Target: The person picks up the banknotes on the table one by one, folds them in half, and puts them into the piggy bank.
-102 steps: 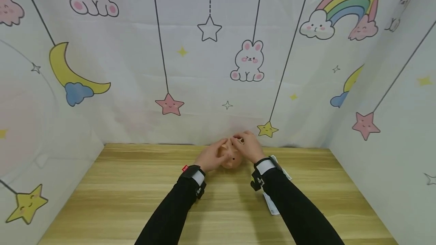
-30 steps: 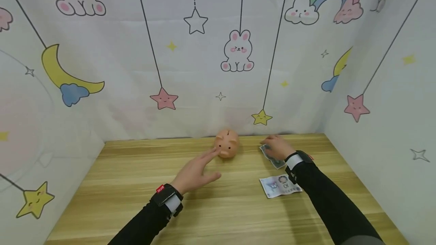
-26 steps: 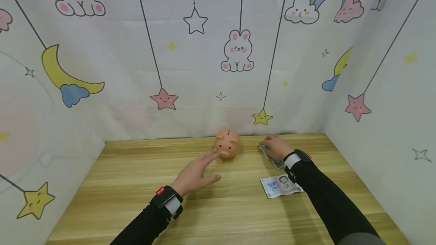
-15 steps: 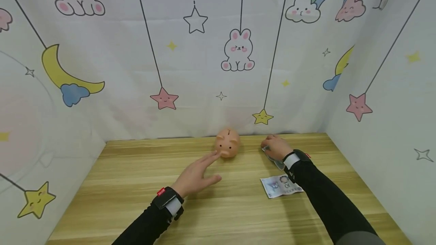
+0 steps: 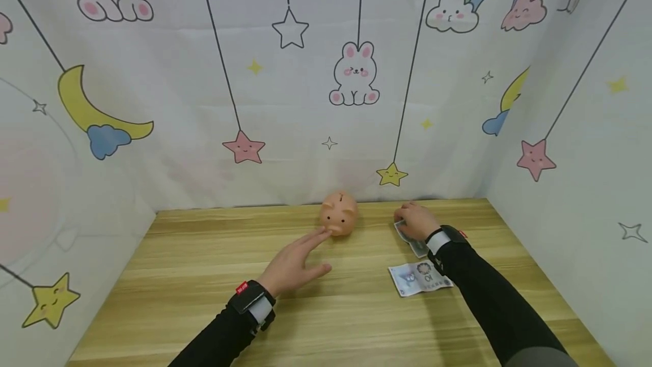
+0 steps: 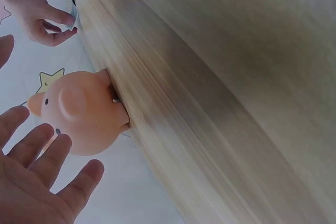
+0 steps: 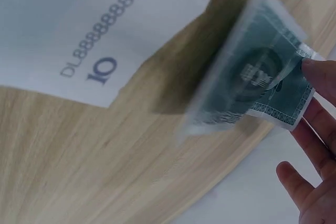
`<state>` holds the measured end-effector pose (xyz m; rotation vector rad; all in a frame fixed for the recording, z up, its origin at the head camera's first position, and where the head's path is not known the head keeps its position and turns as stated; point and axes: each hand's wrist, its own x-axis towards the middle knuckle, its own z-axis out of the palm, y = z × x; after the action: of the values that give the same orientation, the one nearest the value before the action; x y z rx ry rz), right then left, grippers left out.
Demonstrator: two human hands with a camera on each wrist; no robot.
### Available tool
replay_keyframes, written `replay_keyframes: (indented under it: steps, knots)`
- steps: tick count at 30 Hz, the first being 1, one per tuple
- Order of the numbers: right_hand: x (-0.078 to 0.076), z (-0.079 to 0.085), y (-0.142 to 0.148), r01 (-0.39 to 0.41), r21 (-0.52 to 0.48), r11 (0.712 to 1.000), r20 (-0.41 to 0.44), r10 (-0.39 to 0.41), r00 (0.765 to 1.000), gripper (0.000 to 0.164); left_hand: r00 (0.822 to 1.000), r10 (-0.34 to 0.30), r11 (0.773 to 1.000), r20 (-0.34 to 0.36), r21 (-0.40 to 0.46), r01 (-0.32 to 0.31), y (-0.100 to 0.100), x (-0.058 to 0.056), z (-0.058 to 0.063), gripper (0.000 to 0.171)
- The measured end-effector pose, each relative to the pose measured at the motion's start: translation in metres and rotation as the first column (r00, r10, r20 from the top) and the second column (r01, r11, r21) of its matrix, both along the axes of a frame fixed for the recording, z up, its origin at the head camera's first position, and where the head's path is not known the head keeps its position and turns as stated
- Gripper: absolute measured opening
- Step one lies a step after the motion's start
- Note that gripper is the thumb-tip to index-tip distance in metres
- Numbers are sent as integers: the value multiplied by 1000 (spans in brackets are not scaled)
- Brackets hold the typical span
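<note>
An orange-pink piggy bank (image 5: 339, 214) stands against the back wall, its slot facing up and its snout toward me. My left hand (image 5: 291, 265) reaches out flat with straight, spread fingers close to the snout; whether a fingertip touches it I cannot tell. In the left wrist view these fingers (image 6: 50, 161) lie in front of the piggy bank's face. At the back right my right hand (image 5: 419, 223) pinches a dark green banknote (image 7: 257, 77) between thumb and fingers at one end. That note is bent, its near part lifted off the table in the right wrist view.
A pale banknote (image 5: 415, 279) marked 10 lies slightly creased on the wooden table (image 5: 204, 299), just in front of the right hand. White cloth walls (image 5: 305, 101) printed with stars and rabbits enclose the table at the back and sides.
Earlier both hands were at the piggy bank; they have come away, the right to the green banknote. Over the last second the right hand has shifted that note slightly right; the left stays nearly still.
</note>
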<state>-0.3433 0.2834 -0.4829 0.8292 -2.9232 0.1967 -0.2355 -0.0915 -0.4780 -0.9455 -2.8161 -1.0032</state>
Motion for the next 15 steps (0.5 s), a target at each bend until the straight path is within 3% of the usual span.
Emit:
replay_keyframes:
  steps: [6,11,15]
  knots:
    - [2,3,1,-5,1,1000,-37,5,999,9,1000,1,1000,-4,4,-1,1,0,3,73]
    - [1,9,0,11,-14,1000,20,-11,1000,10,1000,4,1000,-2,9,-4,3,2,4,72]
    - [4,23,-2,21,-111,994,73,-13,997,8,1000,-1,1000,-5,21,1,6,3,3,72]
